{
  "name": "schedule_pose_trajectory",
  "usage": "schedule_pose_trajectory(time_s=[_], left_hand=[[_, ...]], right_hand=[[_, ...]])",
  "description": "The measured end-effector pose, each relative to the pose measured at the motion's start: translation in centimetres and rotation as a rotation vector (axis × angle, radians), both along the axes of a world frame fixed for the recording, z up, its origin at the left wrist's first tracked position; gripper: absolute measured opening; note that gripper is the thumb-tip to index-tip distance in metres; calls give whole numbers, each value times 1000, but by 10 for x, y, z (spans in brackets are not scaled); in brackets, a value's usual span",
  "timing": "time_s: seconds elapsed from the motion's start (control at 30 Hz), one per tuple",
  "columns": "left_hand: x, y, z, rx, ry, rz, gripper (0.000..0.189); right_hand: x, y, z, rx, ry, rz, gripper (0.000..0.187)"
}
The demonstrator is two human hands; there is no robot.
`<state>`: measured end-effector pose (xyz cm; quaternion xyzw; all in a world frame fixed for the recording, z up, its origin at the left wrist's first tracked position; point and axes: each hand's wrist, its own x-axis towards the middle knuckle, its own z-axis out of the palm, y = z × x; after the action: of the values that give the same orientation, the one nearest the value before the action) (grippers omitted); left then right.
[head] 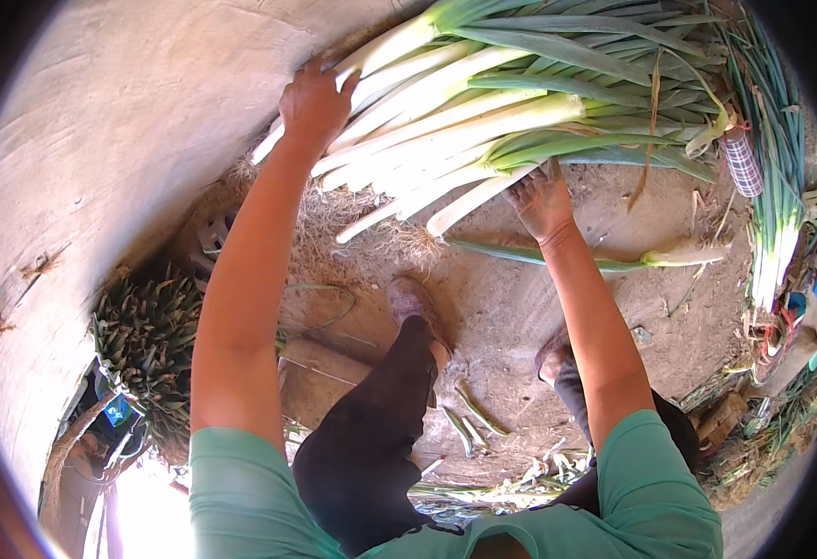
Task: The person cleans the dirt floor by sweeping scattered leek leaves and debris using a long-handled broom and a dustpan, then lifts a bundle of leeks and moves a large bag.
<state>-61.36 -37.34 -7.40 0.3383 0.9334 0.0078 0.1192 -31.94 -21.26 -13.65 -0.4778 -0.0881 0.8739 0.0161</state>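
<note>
A thick heap of leeks (450, 119) lies before me on the dirt floor, pale shafts and roots toward me, green leaves toward the upper right. My left hand (317, 105) reaches to the wall-side edge of the heap. Its thumb and fingers straddle a white leek shaft (394, 42); the fingertips are partly hidden. My right hand (541, 199) is low at the opposite edge, fingers apart and touching the side of the nearest leek (475, 199). That hand encloses nothing visible. A single leek (681, 257) lies on the floor, passing behind my right wrist.
A plastered wall (101, 126) rises at left, beside a spiky bundle of cut plants (146, 335). More leeks (772, 230) lie at the right, near a plaid-patterned cylinder (741, 162). Leaf scraps (478, 412) and a flat block (321, 367) lie around my feet.
</note>
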Motion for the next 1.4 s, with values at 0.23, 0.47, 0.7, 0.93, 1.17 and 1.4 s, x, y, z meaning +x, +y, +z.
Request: schedule_pose_trajectory(time_s=[0.23,0.47,0.7,0.93,1.17,1.4], left_hand=[[-4,3,-8,200,-341,256,59],[10,32,-9,-157,-261,-36,68],[142,4,4,-139,-533,-73,69],[91,46,-51,346,-663,187,63],[104,94,-50,359,-1243,316,81],[125,110,-31,258,-1471,494,85]], right_hand=[[-11,-9,-1,55,-63,-104,55],[9,2,-20,-115,177,-222,45],[68,14,-4,962,-291,375,41],[111,22,-17,158,12,-265,40],[130,23,1,2,129,-307,44],[100,20,-11,138,38,-219,50]])
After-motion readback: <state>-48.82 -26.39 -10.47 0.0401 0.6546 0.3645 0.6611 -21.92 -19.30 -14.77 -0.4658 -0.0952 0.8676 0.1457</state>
